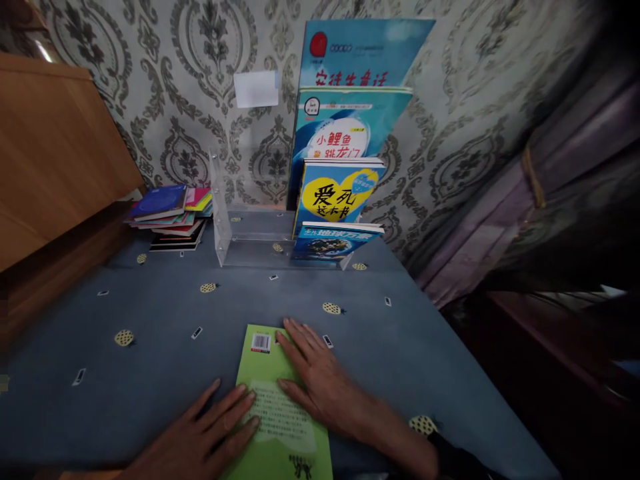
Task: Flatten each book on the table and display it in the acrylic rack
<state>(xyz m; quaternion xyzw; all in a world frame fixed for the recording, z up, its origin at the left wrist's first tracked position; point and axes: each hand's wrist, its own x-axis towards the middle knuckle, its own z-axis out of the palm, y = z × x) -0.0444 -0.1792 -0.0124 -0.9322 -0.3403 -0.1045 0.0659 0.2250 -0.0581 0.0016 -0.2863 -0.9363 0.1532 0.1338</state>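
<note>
And here's the green book [287, 423], lying flat right between the two hands, barcode [261, 342] at the end beyond the fingers, text running down under them. The left hand [207, 427] comes in palm down, fingers loosely spread, their tips resting on the near-left part of the cover. Across from it, the right hand [320, 377] lies over the right edge, fingers stretched forward, thumb out across the green; neither hand is closed around anything.

Below both, a blue-grey tablecloth [165, 373] dotted with pineapples. Straight ahead of the hands stands a clear rack [221, 233], its upright books [340, 190] stepping up in tiers, beyond the right hand. Out past the left hand, a pile of books [170, 213] sits just beside the rack, with a wooden cabinet [55, 153] farther left. And well off to the right hand's side, a tied curtain [465, 220]!
</note>
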